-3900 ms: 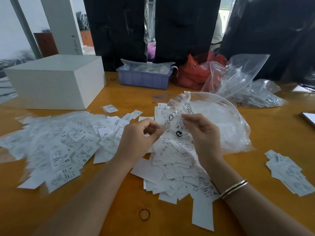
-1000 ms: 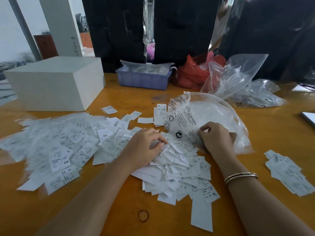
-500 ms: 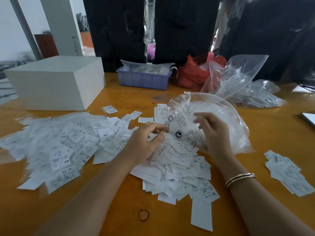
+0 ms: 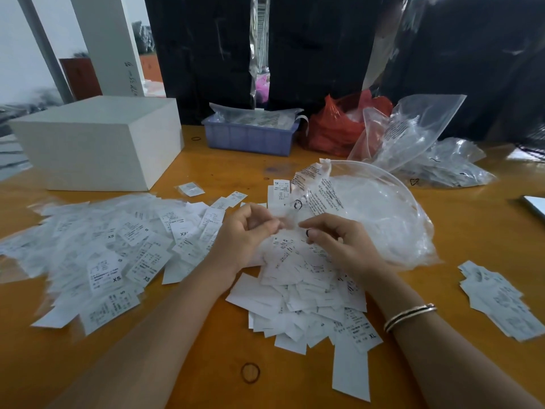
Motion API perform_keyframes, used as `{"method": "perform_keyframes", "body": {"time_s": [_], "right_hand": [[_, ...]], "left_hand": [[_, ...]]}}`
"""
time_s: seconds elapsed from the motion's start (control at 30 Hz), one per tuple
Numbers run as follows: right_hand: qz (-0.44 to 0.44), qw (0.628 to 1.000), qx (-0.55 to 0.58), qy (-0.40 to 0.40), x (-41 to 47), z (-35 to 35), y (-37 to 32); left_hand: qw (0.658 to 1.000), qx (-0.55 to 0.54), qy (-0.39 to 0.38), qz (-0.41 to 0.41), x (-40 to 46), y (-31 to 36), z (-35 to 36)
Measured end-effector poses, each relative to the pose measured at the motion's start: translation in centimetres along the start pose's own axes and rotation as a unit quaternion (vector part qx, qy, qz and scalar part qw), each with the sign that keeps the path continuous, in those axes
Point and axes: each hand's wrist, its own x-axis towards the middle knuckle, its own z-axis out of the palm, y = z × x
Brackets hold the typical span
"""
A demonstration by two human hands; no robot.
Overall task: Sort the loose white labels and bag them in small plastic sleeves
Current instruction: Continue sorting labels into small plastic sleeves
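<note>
Fingertips met over the middle pile of loose white labels point(image 4: 303, 287), where the left hand point(image 4: 244, 234) and the right hand point(image 4: 339, 243) worked a small clear plastic sleeve point(image 4: 287, 215) between them. The left hand's thumb and forefinger were pinched on one side of the film; the right hand's were curled in close at the other side, though whether they actually gripped the film could not be told through the blur. The step in hand looked like opening the sleeve's mouth. Doing it well would mean rubbing the two thin layers apart with thumb and forefinger, not tugging, since film this light would likely cling to itself and crumple. The sleeve was best kept low, just above the labels under the palms, so that a matching label could be slid in with little reach. A wider spread of labels point(image 4: 97, 255), several marked XS or S, lay beyond the left hand; a large clear bag point(image 4: 383, 214) sat just past the right hand, and a small stack of labels point(image 4: 501, 299) lay well out to its right on the wooden table point(image 4: 206, 364).
</note>
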Motion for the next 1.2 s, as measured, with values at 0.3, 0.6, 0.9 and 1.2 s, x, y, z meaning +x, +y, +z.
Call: {"method": "perform_keyframes", "body": {"time_s": [0.3, 0.6, 0.9, 1.2], "right_hand": [[0.0, 0.952, -0.262, -0.155, 0.2, -1.2, 0.3], [-0.044, 0.962, -0.27, -0.015, -0.1, -0.5, 0.2], [-0.003, 0.994, -0.11, -0.017, -0.3, 1.5, -0.7], [0.11, 0.987, 0.115, -0.011, 0.0, 1.1, -0.6]], "left_hand": [[0.995, -0.013, 0.098, -0.021, 0.2, 0.2, -0.6], [0.995, 0.009, 0.091, -0.029, 0.1, 0.3, -0.5], [0.994, 0.029, 0.109, -0.012, 0.3, 0.0, -0.3], [0.987, 0.043, 0.156, 0.013, 0.4, -0.1, -0.3]]}}
